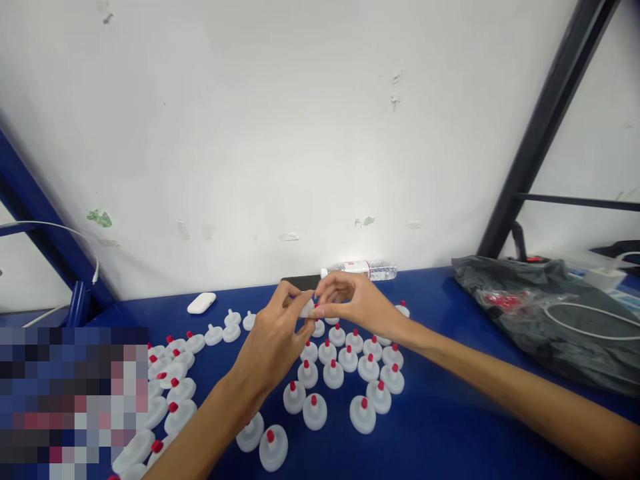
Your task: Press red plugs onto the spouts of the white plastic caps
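My left hand (277, 323) is closed around a white plastic nozzle lid (307, 307), held up above the blue table. My right hand (350, 300) meets it from the right, thumb and fingertips pinched together at the lid's edge. What sits between those right fingertips is too small to make out. Below both hands stand several white nozzle lids with red tips (333, 375), nozzles pointing up. Past my left wrist, a few lids without red tips (214, 335) sit toward the back.
More red-tipped lids (181, 417) crowd the left side of the blue table (430, 427). A white earbud case (202, 303) and a clear bottle (383, 270) lying on its side are near the wall. Grey plastic sheeting (540, 333) with a bag of red pieces (507, 301) lies at right.
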Demonstrator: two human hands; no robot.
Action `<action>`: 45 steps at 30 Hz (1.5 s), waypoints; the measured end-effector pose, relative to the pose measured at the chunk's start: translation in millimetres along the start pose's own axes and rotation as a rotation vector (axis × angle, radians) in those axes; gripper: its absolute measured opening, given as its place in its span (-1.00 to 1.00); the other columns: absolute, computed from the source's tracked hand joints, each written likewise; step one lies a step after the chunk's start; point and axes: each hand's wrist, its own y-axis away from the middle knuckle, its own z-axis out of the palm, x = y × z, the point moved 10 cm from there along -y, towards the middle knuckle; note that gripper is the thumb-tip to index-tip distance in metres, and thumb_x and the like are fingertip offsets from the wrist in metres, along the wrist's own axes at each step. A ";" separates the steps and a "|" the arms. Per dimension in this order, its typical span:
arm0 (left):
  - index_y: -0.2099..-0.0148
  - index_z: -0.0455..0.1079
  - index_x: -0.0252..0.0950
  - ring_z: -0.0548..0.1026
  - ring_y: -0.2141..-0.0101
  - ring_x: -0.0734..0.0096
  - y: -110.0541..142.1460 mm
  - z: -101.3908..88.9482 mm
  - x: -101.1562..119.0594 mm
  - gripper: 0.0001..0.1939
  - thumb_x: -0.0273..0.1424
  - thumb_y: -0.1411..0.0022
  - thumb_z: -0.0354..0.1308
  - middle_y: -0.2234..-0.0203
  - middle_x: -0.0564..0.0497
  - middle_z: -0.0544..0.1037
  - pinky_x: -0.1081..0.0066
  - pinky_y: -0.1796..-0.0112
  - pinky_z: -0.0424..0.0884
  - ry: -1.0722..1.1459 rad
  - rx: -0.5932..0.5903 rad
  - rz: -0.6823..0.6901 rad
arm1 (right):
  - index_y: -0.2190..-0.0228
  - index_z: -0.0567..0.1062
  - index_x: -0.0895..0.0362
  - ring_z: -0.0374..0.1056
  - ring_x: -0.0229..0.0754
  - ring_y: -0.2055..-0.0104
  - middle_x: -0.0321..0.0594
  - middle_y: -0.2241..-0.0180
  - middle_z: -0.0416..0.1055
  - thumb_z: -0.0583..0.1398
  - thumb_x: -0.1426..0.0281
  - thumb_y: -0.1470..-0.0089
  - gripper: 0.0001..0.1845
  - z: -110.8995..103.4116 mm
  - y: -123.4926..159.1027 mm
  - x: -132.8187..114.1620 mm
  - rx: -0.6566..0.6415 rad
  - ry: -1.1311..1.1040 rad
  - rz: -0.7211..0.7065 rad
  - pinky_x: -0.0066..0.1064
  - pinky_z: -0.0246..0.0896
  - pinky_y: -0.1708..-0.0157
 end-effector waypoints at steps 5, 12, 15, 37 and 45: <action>-0.16 0.36 -0.27 0.35 0.57 0.63 -0.7 -10.3 12.0 -0.64 -0.44 -0.34 0.23 0.31 0.09 0.50 0.56 0.48 0.36 0.033 0.061 0.034 | -0.14 0.43 -0.01 0.48 -0.12 -0.03 -0.12 -0.05 0.52 0.42 0.32 -0.07 -0.38 20.5 4.9 12.1 -0.209 -0.369 0.210 -0.29 0.43 0.04; -0.10 0.45 -0.25 0.43 0.54 0.57 0.0 -13.6 27.6 -0.69 -0.30 -0.37 0.23 0.36 0.06 0.59 0.54 0.56 0.27 -0.018 0.063 0.087 | 0.05 0.66 -0.01 0.57 -0.15 0.15 -0.26 0.31 0.65 0.38 0.34 -0.11 -0.67 31.7 10.6 2.9 -0.311 -0.425 0.212 -0.30 0.45 0.05; -0.12 0.45 -0.20 0.46 0.53 0.58 -0.2 -12.2 24.1 -0.69 -0.25 -0.40 0.18 0.30 0.05 0.62 0.56 0.55 0.30 -0.050 0.027 0.077 | 0.08 0.65 0.01 0.58 -0.13 0.14 -0.24 0.29 0.65 0.39 0.30 -0.12 -0.70 30.1 8.3 2.0 -0.290 -0.396 0.182 -0.30 0.46 0.06; -0.03 0.44 -0.32 0.58 0.17 0.30 39.8 21.4 -108.0 -0.72 -0.25 -0.40 0.19 0.13 -0.05 0.57 0.19 0.15 0.56 -0.589 -0.700 -0.624 | 0.41 0.71 0.08 0.52 -0.05 0.30 -0.18 0.38 0.65 0.36 0.21 0.01 -0.79 -83.4 -0.9 77.7 -0.403 0.711 0.429 -0.37 0.30 0.36; -0.16 0.39 -0.29 0.56 0.05 0.22 41.4 43.3 -107.9 -0.63 -0.23 -0.41 0.17 0.01 -0.10 0.54 0.09 0.05 0.53 -0.368 -0.671 -0.622 | 0.31 0.66 0.13 0.55 -0.08 0.30 -0.16 0.32 0.66 0.32 0.26 -0.11 -0.80 -65.6 -5.4 62.6 -0.325 0.785 0.351 -0.38 0.31 0.36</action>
